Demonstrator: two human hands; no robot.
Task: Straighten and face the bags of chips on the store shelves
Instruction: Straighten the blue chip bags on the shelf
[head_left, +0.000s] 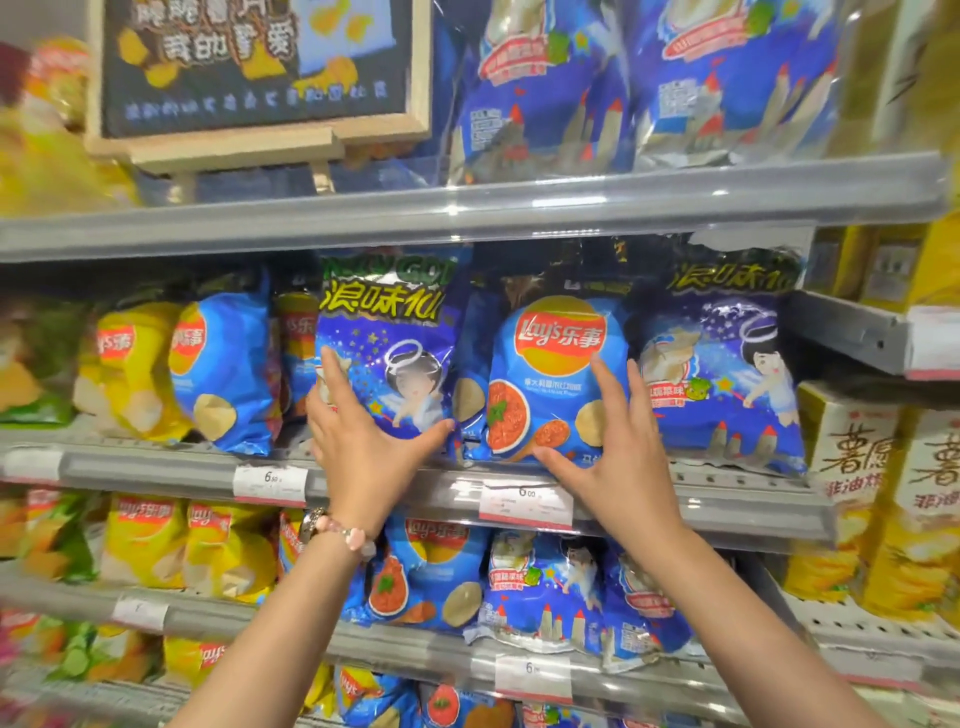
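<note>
Two hands worked the middle shelf (415, 480). The left hand (358, 436) lay spread wide against the angel-print bag (387, 343), and the right hand (613, 447), equally wide, cupped the Lay's bag (550, 374) just beside it, likely squaring both fronts outward at the shelf edge.

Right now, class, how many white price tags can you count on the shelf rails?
5, maybe more out of view. Two on the rail under the hands: the 6.50 tag and the 6.00 tag. Two lower: left tag, centre tag. One blank far left.
</note>
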